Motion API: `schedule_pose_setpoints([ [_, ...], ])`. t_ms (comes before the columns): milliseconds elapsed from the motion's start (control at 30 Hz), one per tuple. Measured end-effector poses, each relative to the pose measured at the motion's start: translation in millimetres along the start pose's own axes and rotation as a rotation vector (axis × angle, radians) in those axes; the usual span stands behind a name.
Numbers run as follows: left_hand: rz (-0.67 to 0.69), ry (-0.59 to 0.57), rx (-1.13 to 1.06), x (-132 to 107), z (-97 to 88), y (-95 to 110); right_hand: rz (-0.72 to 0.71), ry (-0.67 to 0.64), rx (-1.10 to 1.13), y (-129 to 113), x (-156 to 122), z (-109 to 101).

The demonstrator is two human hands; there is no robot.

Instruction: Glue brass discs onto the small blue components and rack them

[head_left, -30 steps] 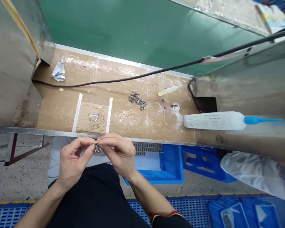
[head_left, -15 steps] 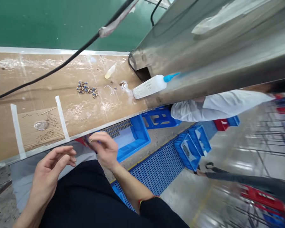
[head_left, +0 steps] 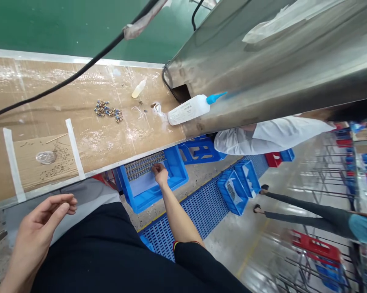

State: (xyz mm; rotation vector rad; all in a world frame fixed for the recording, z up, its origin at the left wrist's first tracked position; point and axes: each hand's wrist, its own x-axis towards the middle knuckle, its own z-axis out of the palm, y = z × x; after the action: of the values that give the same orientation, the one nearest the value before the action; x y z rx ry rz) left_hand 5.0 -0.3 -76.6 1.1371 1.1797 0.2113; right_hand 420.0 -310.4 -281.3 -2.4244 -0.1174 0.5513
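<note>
My right hand (head_left: 161, 174) reaches into a blue plastic bin (head_left: 138, 204) below the bench edge. Its fingertips are pinched together at the end of neat rows of small brass-and-blue metal parts (head_left: 140, 167); whatever is between them is too small to make out. The rows lie on a pale sheet in the bin. My left hand (head_left: 49, 217) hovers above my lap, loosely curled, thumb apart from the fingers, with nothing visible in it. On the bench, a loose pile of similar small parts (head_left: 108, 111) lies beyond both hands.
A white bottle with a blue nozzle (head_left: 189, 110) lies near the steel housing (head_left: 262, 61). A small yellowish dropper bottle (head_left: 139, 88), a taped card with dark specks and a clear round dish (head_left: 45, 157) are on the bench. A black cable (head_left: 88, 65) crosses above. A co-worker's white sleeve (head_left: 235, 140) is at right.
My right hand has moved right and away from me, from the bench edge into the blue bin. My left hand has dropped slightly left, and the view has shifted a little.
</note>
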Motion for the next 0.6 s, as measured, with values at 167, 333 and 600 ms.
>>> schedule_pose_setpoints([
  [167,-0.02,0.028,0.018,-6,-1.3,0,-0.003,-0.022,-0.065,15,4,6],
  [333,-0.006,0.019,0.023,-8,-4.6,-3,-0.003,-0.011,-0.098,19,4,6],
  [600,0.051,-0.019,-0.009,-8,-7.7,-7,-0.125,0.167,-0.045,-20,-19,-6],
])
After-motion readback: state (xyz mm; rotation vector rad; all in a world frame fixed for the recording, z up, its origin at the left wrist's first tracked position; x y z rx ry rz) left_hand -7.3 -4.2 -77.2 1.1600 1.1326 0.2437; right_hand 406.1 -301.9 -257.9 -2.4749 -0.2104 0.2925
